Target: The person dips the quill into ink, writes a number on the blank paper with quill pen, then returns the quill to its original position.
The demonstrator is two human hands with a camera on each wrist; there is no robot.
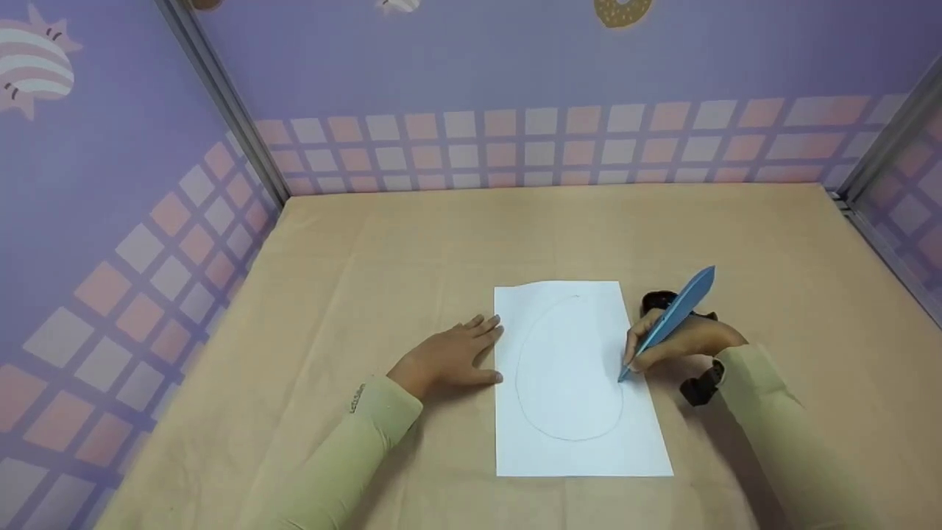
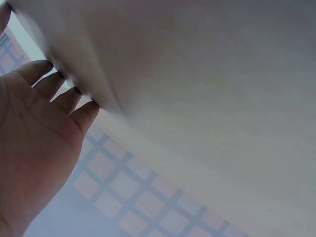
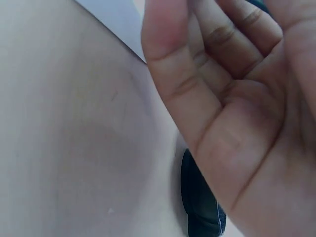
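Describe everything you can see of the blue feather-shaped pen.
The feather-shaped pen is blue, with a broad upper end tapering to a point; it looks like plastic. The right hand grips it low, tilted, its top pointing up and right in the head view. Its tip meets the white paper, at one end of a thin open oval line.

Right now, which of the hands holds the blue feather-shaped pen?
The right hand grips the blue feather-shaped pen; the left hand holds no pen, touching the edge of the rectangular white paper.
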